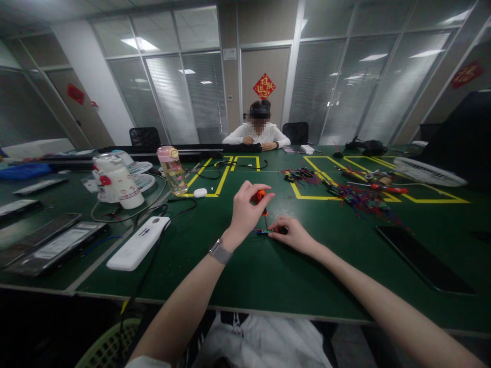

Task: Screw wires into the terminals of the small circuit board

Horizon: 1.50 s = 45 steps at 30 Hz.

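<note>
My left hand [247, 209] is curled around the orange handle of a small screwdriver [262, 195], which stands nearly upright. Its thin shaft points down at a small green part with wires [264, 232] lying on the green table. From the right, the fingers of my right hand [293, 234] pinch this part close to the screwdriver's tip. Exactly where the tip meets it is too small to make out.
Bunched wired parts [353, 197] and a red-handled tool [389, 189] lie to the right, near a black phone [424, 260]. Leftward are a white power bank [138, 243], cables, a white bottle [118, 181] and a pink-lidded bottle [172, 171]. A person [259, 130] sits opposite.
</note>
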### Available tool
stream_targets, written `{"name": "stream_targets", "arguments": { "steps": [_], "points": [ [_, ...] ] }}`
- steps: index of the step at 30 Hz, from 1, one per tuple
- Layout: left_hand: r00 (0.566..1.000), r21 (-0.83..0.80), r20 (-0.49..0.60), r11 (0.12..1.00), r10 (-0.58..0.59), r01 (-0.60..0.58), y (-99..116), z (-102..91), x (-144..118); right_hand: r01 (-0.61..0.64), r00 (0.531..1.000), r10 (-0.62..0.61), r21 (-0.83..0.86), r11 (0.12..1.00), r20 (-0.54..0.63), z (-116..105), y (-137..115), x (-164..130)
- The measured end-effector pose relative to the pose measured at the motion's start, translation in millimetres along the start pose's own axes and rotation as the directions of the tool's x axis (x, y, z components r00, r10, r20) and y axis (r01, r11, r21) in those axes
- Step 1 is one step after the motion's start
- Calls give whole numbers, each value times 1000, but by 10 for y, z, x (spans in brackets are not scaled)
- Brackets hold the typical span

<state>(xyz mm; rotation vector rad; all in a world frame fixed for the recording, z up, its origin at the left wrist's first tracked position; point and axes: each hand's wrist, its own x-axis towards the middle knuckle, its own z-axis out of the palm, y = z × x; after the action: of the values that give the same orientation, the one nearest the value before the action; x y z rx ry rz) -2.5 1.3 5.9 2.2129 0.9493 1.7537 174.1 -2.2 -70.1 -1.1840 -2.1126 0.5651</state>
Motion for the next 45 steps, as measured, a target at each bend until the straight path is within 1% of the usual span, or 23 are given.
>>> {"name": "stream_targets", "arguments": {
  "steps": [2, 4, 8, 10, 11, 15, 16, 18, 20, 22, 24, 26, 29, 31, 33, 35, 37, 39, 41, 42, 45],
  "points": [
    [1000, 55, -26, 998, -4, 6, 3, -22, 8, -2, 1000, 2, -5, 1000, 4, -4, -9, -1],
    [1000, 44, 4, 999, -16, 16, 7, -35, 9, -3, 1000, 3, -7, 1000, 10, -7, -16, -1],
    [994, -116, 106, 993, -17, 30, 18, 3, -18, 6, 1000, -6, -16, 1000, 6, -10, -24, -1],
    [993, -161, 121, 986, -12, 31, 27, 39, -35, 6, 1000, -6, -25, 1000, 0, -12, -27, -3],
    [994, -153, 109, 988, -10, 27, 33, 53, -42, 3, 1000, -3, -28, 1000, 0, -13, -28, -5],
    [1000, -53, 8, 999, -11, 11, 53, 53, -47, -5, 1000, 5, -29, 1000, 3, -17, -28, -7],
    [1000, -43, 0, 999, -15, 15, 53, 43, -45, -7, 1000, 7, -26, 1000, 3, -16, -25, -5],
    [1000, -56, 21, 998, -20, 21, 45, 27, -40, -11, 1000, 11, -15, 1000, 3, -13, -16, -1],
    [997, -139, 68, 990, -29, 38, 24, 29, -39, -11, 1000, 11, -5, 1000, 4, -8, -6, 3],
    [991, -267, 125, 960, -47, 79, -3, 53, -42, -6, 1000, 6, -9, 1000, 7, -4, 2, 6],
    [986, -342, 155, 932, -67, 117, -23, 84, -44, 0, 1000, 0, -19, 1000, 8, -3, 6, 6],
    [989, -321, 127, 940, -81, 118, -25, 104, -42, -1, 1000, 1, -22, 1000, 8, -4, 5, 6],
    [997, -204, 5, 976, -83, 82, 4, 95, -35, -11, 1000, 12, -19, 1000, 6, -10, -1, 2],
    [997, -150, -28, 987, -69, 64, 27, 72, -34, -12, 1000, 12, -18, 1000, 7, -13, -6, 0],
    [999, -148, 15, 988, -42, 44, 37, 53, -37, -10, 1000, 10, -22, 1000, 9, -15, -9, -1],
    [996, -208, 87, 978, -16, 34, 30, 51, -43, -6, 1000, 6, -28, 1000, 15, -18, -11, -1],
    [988, -290, 151, 955, -16, 60, 14, 66, -46, 1, 1000, 0, -33, 999, 25, -22, -12, -2],
    [982, -329, 185, 938, -47, 107, -3, 86, -42, 9, 999, -8, -35, 999, 32, -26, -13, -2],
    [982, -303, 174, 945, -75, 126, -16, 97, -31, 12, 1000, -11, -37, 999, 30, -26, -11, -2],
    [986, -267, 148, 957, -79, 117, -20, 97, -24, 10, 1000, -10, -36, 999, 27, -25, -9, -1],
    [997, -102, 29, 992, -74, 77, -30, 69, -2, 9, 1000, -9, -25, 1000, 22, -19, 5, 0]
  ]
}}
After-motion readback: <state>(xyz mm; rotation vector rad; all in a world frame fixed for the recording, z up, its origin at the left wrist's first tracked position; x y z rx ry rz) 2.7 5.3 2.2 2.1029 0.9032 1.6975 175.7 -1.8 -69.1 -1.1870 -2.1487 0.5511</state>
